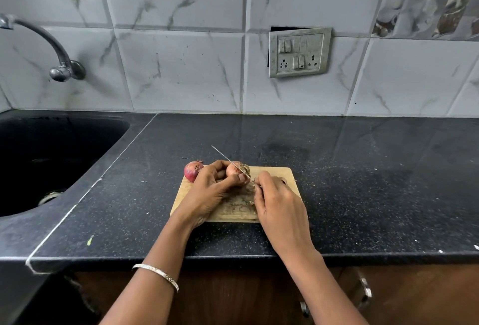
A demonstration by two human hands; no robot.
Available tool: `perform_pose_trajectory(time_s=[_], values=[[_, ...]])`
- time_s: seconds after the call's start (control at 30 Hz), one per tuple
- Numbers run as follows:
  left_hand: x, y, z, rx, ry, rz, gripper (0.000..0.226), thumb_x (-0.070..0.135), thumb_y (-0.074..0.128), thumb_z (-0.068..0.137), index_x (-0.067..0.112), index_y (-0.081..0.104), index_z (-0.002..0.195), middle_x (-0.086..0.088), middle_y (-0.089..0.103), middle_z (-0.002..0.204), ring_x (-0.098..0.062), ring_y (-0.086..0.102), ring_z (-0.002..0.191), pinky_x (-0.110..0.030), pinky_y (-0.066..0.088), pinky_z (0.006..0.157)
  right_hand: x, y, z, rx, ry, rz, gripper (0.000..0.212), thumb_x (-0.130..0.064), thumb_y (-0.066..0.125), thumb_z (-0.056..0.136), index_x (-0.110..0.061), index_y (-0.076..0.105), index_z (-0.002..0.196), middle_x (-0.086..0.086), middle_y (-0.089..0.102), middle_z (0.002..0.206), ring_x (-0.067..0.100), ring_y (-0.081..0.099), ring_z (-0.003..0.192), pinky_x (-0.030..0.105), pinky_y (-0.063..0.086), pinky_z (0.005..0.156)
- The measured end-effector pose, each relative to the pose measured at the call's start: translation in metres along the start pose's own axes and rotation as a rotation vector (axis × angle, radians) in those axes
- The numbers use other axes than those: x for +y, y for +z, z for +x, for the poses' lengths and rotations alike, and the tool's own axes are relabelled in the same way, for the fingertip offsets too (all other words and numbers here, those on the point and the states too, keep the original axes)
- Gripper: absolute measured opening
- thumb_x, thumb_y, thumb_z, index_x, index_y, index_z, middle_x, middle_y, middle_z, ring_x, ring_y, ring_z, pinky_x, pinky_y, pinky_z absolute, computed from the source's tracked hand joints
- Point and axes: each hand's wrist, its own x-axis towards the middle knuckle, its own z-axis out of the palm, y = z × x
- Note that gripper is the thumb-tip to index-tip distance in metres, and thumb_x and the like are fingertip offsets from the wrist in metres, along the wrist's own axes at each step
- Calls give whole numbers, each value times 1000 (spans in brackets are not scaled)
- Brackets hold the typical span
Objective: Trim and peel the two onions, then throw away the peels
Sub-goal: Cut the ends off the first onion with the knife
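- While the left hand [212, 189] gripped one onion [232, 169] on the wooden cutting board [288, 177], its fingers [220, 166] were curled over the far side of the bulb and its thumb was pressed against the near side.
- This onion sat near the far edge of the board, with its rooty end turned right, clear of the fingertips.
- The right hand [280, 202] was closed round the knife handle, fingers pressed together; the handle itself was hidden in the fist.
- The knife [223, 155] blade ran diagonally across the held onion, just right of the left thumb, tip pointing away and to the left.
- The second onion [192, 170], red-skinned, sat at the board's far left corner, just beside the left knuckles; contact could not be determined.
- Small scraps [250, 201] lay on the board between the hands.
- The board rested on a black speckled countertop [363, 182], with a sink [51, 158] to the left.
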Motion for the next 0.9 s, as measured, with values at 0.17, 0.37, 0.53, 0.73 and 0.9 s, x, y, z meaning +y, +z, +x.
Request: perform_pose_trajectory(time_s=[0.17,0.37,0.53,0.73,0.9], values=[[0,2,-1,20,-1,-25,36,6,73,89,-2,59,121,-25,73,108,-31,70,98,-34,59,91,-7,5,3,1,33,5,13,-14,64,93,-15,53,98,0,62,79,19,58,65,24,32,49],[-2,6,1,93,17,15,33,6,75,86,0,62,115,-23,76,98,-31,71,89,-38,59,85,-4,-3,-8,12,51,-30,18,-15,68,90,-18,53,99,-3,60,77,16,57,62,23,37,46],[-2,6,2,81,3,31,38,9,77,84,-3,61,118,-21,76,97,-29,73,89,-35,61,83,-3,-4,-6,4,87,-32,16,-15,69,91,-18,54,96,-3,60,74,17,57,59,25,35,45],[-2,6,1,96,-1,33,33,6,73,89,-3,61,118,-19,77,97,-30,74,92,-39,60,89,-10,3,0,-40,108,4,9,-18,61,96,-18,54,99,-2,62,77,19,59,63,26,32,50],[-1,8,2,110,-4,61,28,6,73,89,-2,64,114,-18,78,94,-27,74,86,-34,60,82,-2,-8,-12,-15,118,-32,11,-20,65,93,-19,55,98,-5,62,74,17,59,56,24,32,47]])
